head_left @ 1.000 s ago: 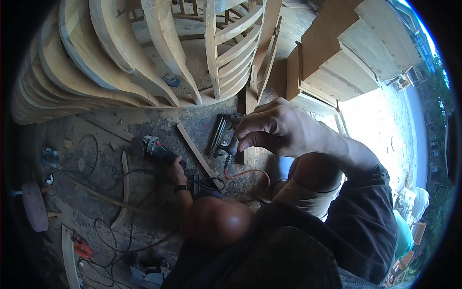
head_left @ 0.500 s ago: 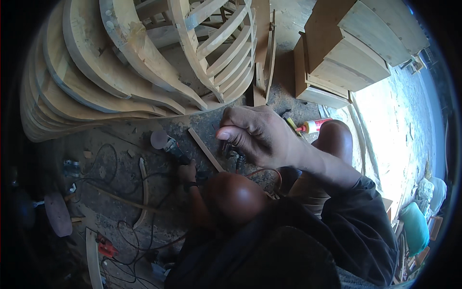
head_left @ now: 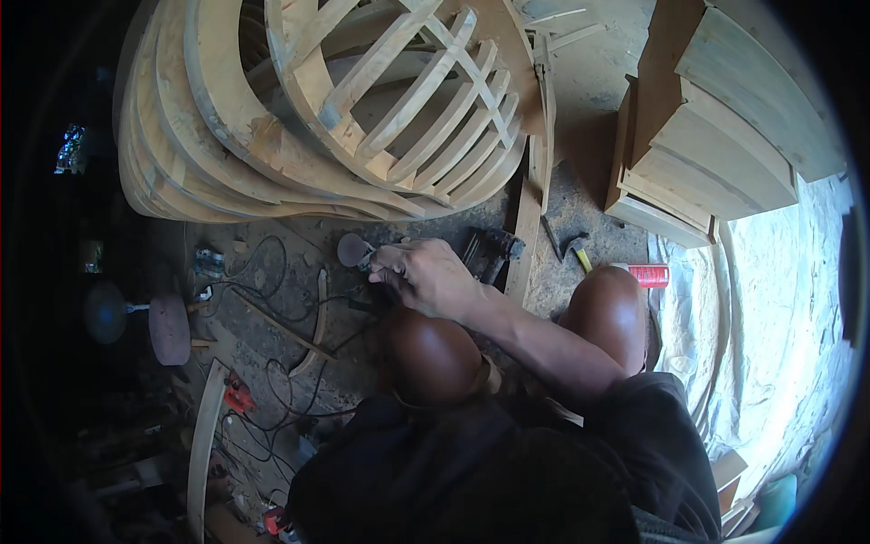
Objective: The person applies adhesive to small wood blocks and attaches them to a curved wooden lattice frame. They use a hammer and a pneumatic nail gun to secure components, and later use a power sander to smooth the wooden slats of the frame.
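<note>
My right hand (head_left: 426,276) is closed, fingers curled at the head of an angle grinder. The grinder's round disc (head_left: 353,249) shows just beyond my fingertips. Most of the tool's body is hidden behind my hand and bent knee (head_left: 433,358). Whether my fingers grip the grinder or pinch something small against it, I cannot make out. My left hand does not show; my right hand and the knee cover the area around the grinder's body.
A large ribbed wooden frame (head_left: 263,172) curves across the far side. Wooden cabinets (head_left: 716,145) stand at right. A black power tool (head_left: 494,254), a hammer (head_left: 577,249) and a red bottle (head_left: 648,276) lie nearby. Cords, wood strips (head_left: 281,322) and a red tool (head_left: 238,394) lie leftward.
My right hand has moved from a raised pinch down and left to the grinder's head. My left hand, seen on the grinder before, is now hidden. The view has shifted.
</note>
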A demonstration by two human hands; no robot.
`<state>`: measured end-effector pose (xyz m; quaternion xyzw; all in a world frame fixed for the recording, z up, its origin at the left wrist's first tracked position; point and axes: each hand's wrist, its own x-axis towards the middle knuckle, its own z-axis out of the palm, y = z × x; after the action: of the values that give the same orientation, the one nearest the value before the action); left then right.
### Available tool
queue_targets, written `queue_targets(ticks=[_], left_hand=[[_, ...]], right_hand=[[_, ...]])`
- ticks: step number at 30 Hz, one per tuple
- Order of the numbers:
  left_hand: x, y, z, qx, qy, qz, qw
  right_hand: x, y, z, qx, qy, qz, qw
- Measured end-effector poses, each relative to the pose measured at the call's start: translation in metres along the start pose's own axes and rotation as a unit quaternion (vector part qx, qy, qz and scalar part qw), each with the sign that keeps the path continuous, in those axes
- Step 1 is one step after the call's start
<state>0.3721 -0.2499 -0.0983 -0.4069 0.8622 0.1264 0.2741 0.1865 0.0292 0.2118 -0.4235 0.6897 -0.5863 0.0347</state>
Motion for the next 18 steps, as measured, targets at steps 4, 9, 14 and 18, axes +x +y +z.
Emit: queue_targets(ticks=[4, 9, 14, 18], left_hand=[[-0.045, 0.002, -0.041, 0.005, -0.07, 0.106, 0.992], [-0.116, 0.028, -0.183, -0.063, -0.024, 0.237, 0.969], [-0.203, 0.15, -0.377, -0.237, 0.342, 0.261, 0.871], [-0.224, 0.233, -0.472, -0.191, 0.577, 0.374, 0.701]], right_hand=[[-0.002, 0.021, -0.019, -0.004, -0.004, 0.04, 0.999], [0.006, 0.016, -0.034, 0.063, -0.038, 0.07, 0.995], [0.006, 0.017, -0.042, 0.105, -0.078, 0.079, 0.988], [0.017, 0.018, -0.032, 0.167, -0.098, -0.009, 0.981]])
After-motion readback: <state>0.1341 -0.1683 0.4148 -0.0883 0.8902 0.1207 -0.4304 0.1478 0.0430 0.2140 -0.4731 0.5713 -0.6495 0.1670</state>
